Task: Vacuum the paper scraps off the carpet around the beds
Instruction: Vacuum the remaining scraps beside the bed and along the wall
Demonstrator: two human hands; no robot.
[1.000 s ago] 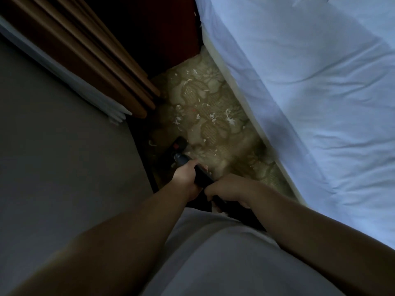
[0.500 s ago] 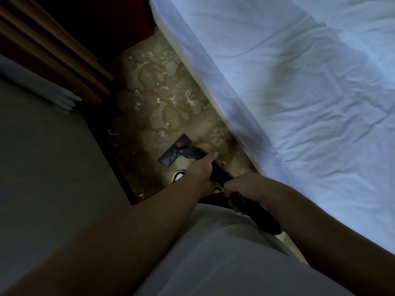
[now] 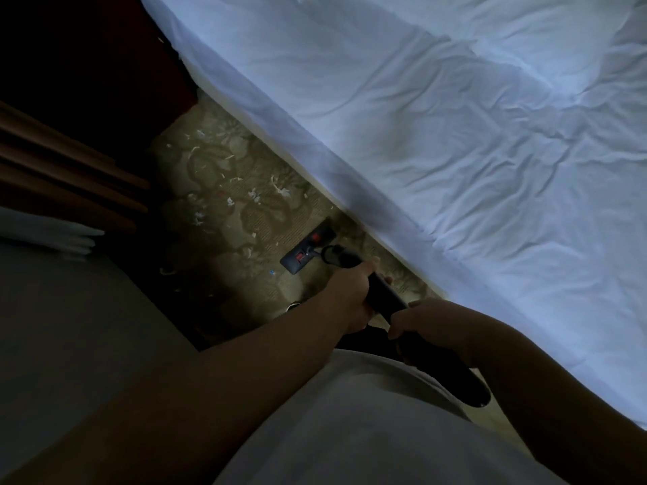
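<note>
Setting: a dim strip of patterned carpet (image 3: 252,218) between a bed (image 3: 455,134) draped in white sheet and a grey surface (image 3: 70,327) on the other side.
Risk, sheet: the vacuum head (image 3: 308,252) sits just beside the hanging sheet edge; a push drifting that way would likely suck in or snag the fabric.
Risk, missed scraps: the paper scraps (image 3: 255,196) lie ahead of the head, some near the curtain (image 3: 70,180) folds, where the low light could hide them.
Risk, corner: the gap narrows toward the dark far end, so the head may jam there.
Left hand (image 3: 350,295): closed around the black vacuum wand (image 3: 381,299), forward of the other hand.
Right hand (image 3: 430,327): closed around the same wand, nearer the body.
Vacuum head: flat on the carpet, 2 red marks on top, scraps ahead not yet reached.
</note>
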